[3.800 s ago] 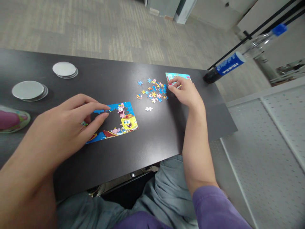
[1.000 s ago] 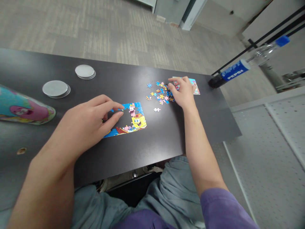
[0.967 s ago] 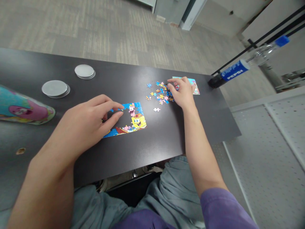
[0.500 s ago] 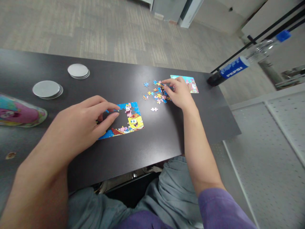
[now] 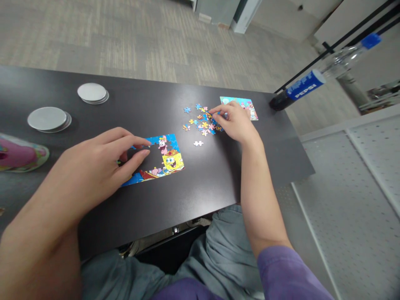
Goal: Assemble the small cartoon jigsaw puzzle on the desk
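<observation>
A partly assembled jigsaw puzzle (image 5: 173, 161) with cartoon figures and a blue border lies on the dark table, its middle showing bare tabletop. Over its left part hovers my left hand (image 5: 103, 160), thumb and forefinger apart, nothing visible between them; it hides that side. Farther right, loose puzzle pieces (image 5: 204, 125) form a small heap. My right hand (image 5: 236, 121) reaches into the heap's right side, thumb and forefinger close together on a puzzle piece (image 5: 210, 116), which is partly hidden. Two joined pieces (image 5: 198, 143), pale side up, lie nearer me.
A small picture card (image 5: 254, 111) lies beyond my right hand. A Pepsi bottle (image 5: 304, 87) stands at the table's right end. Two stacks of white discs (image 5: 46, 118) and a colourful cylindrical container (image 5: 21, 154) are at left. The table (image 5: 200, 179) ends close to my lap.
The view has shifted slightly, moving the table items a little left in the picture. Both hands keep nearly the same pose, the right one still at the loose pieces.
</observation>
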The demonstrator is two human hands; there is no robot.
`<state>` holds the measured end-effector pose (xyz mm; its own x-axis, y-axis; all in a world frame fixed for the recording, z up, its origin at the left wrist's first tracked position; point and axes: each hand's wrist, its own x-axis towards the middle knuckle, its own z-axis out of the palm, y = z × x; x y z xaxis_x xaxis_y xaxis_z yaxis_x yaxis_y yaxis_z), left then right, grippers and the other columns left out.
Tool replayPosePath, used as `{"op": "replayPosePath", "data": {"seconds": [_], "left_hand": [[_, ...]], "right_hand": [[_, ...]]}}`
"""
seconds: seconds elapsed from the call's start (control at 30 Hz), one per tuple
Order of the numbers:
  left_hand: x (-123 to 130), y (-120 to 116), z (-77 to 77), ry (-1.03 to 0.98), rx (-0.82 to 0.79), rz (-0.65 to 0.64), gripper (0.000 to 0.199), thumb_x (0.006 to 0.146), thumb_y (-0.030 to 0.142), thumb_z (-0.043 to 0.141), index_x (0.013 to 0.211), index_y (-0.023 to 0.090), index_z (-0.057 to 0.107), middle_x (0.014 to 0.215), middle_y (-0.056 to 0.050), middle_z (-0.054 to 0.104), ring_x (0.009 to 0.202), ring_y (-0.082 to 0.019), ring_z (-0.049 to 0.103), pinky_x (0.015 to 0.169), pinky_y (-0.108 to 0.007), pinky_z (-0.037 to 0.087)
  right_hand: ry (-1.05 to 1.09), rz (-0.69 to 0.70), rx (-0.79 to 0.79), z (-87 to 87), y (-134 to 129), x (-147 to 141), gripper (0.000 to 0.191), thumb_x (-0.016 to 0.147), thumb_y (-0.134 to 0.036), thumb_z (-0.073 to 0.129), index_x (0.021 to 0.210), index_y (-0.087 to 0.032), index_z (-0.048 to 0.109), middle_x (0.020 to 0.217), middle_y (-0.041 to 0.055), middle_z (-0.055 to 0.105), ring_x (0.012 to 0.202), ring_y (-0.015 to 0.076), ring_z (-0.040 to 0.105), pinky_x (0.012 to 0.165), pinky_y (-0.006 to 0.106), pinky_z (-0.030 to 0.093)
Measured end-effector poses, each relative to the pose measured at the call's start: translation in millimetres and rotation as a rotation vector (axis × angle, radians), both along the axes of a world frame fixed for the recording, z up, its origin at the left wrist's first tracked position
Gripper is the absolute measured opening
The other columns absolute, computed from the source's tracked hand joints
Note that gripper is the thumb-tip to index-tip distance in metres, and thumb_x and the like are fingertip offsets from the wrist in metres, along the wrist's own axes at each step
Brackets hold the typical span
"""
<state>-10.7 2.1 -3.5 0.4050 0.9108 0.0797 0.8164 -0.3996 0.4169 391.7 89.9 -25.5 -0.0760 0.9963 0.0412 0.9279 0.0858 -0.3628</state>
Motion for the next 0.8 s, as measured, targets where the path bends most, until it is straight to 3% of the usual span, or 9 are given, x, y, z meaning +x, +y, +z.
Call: {"op": "replayPosePath", "data": {"seconds": [0.13, 0.3, 0.4, 0.5, 0.67, 0.8], "left_hand": [[0.5, 0.9, 1.5, 0.005, -0.047, 0.020, 0.059, 0.115, 0.066, 0.043, 0.127, 0.030, 0.088, 0.135, -0.011, 0.090, 0.105, -0.040, 0.088, 0.082, -0.055, 0.057], [-1.2, 1.3, 0.0, 0.013, -0.086, 0.033, 0.060, 0.114, 0.073, 0.039, 0.129, 0.034, 0.083, 0.138, -0.011, 0.089, 0.102, -0.042, 0.087, 0.084, -0.059, 0.055], [-3.4, 1.4, -3.7, 0.009, -0.065, 0.015, 0.057, 0.119, 0.071, 0.039, 0.131, 0.035, 0.082, 0.141, -0.011, 0.087, 0.109, -0.043, 0.088, 0.087, -0.060, 0.056], [-5.3, 1.6, -6.2, 0.011, -0.063, -0.001, 0.057, 0.120, 0.073, 0.039, 0.132, 0.036, 0.081, 0.140, -0.011, 0.087, 0.112, -0.044, 0.087, 0.090, -0.061, 0.056], [-5.9, 1.3, -6.2, 0.007, -0.071, 0.013, 0.059, 0.119, 0.078, 0.038, 0.132, 0.037, 0.079, 0.142, -0.011, 0.087, 0.110, -0.045, 0.087, 0.086, -0.062, 0.055], [-5.9, 1.2, -7.0, 0.003, -0.061, 0.001, 0.058, 0.120, 0.078, 0.038, 0.131, 0.038, 0.078, 0.139, -0.012, 0.086, 0.110, -0.045, 0.086, 0.086, -0.062, 0.056]], "right_hand": [[0.014, 0.010, -0.003, 0.2, 0.6, 12.3, 0.034, 0.118, -0.020, 0.070, 0.132, -0.035, 0.097, 0.126, 0.0104, 0.081, 0.122, 0.0366, 0.077, 0.129, 0.068, 0.052], [0.019, -0.039, 0.030, -6.4, 1.9, 25.4, 0.048, 0.116, -0.018, 0.069, 0.149, -0.040, 0.096, 0.135, 0.0108, 0.084, 0.125, 0.0376, 0.080, 0.123, 0.065, 0.059], [0.021, -0.015, 0.012, -8.3, 1.7, 26.9, 0.045, 0.114, -0.022, 0.074, 0.147, -0.040, 0.098, 0.126, 0.0099, 0.086, 0.127, 0.0399, 0.080, 0.122, 0.065, 0.061], [0.016, 0.010, -0.026, -2.4, -0.6, 25.6, 0.042, 0.112, -0.024, 0.077, 0.145, -0.041, 0.099, 0.116, 0.0076, 0.087, 0.123, 0.0400, 0.081, 0.122, 0.067, 0.060], [-0.036, -0.016, -0.067, 15.4, -5.6, 19.8, 0.042, 0.114, -0.024, 0.079, 0.149, -0.036, 0.099, 0.128, 0.0092, 0.089, 0.115, 0.0359, 0.080, 0.126, 0.068, 0.055], [-0.012, 0.015, -0.093, 19.5, -5.3, 16.2, 0.040, 0.116, -0.027, 0.079, 0.152, -0.033, 0.096, 0.119, 0.0080, 0.087, 0.109, 0.0335, 0.077, 0.116, 0.057, 0.057]]}}
